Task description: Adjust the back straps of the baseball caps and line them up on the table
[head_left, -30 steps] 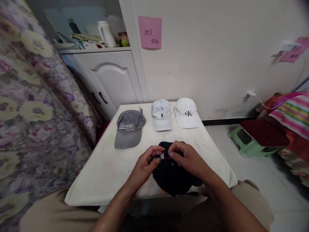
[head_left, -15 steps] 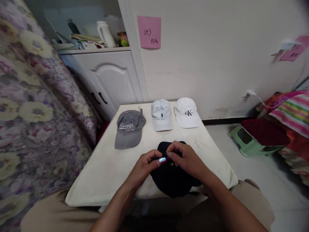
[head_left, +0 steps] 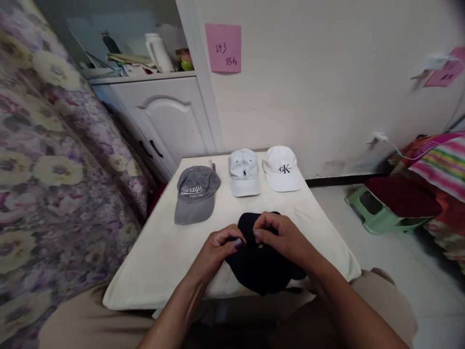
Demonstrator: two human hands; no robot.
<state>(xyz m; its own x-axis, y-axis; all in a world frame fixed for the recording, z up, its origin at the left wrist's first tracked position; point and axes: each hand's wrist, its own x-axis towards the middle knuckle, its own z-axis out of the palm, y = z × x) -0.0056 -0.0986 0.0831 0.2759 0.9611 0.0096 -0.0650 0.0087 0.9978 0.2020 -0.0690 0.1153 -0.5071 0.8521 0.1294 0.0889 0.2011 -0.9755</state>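
Note:
A black cap (head_left: 267, 269) lies at the near edge of the table, under and between my hands. My left hand (head_left: 218, 249) is closed at the cap's left side. Its thumb and fingers pinch a small, smooth, shiny piece (head_left: 238, 243), possibly a buckle on the cap's strap. Over the cap's right side, my right hand (head_left: 281, 236) has thumb and forefinger pressed together; what they hold is too small to make out. A small light mark (head_left: 260, 246) shows on the dark cloth between the hands.
A grey cap (head_left: 196, 195) lies at the table's left. At the back are a pale blue cap (head_left: 244, 172) and a white cap (head_left: 281, 168). A cream cloth (head_left: 156, 261) covers the table. A green stool (head_left: 378, 213) stands right; a flowered curtain (head_left: 65, 184) hangs left.
My hands have drawn slightly apart over the black cap. The shiny piece in my left hand has tilted and now looks darker. The view has shifted a little.

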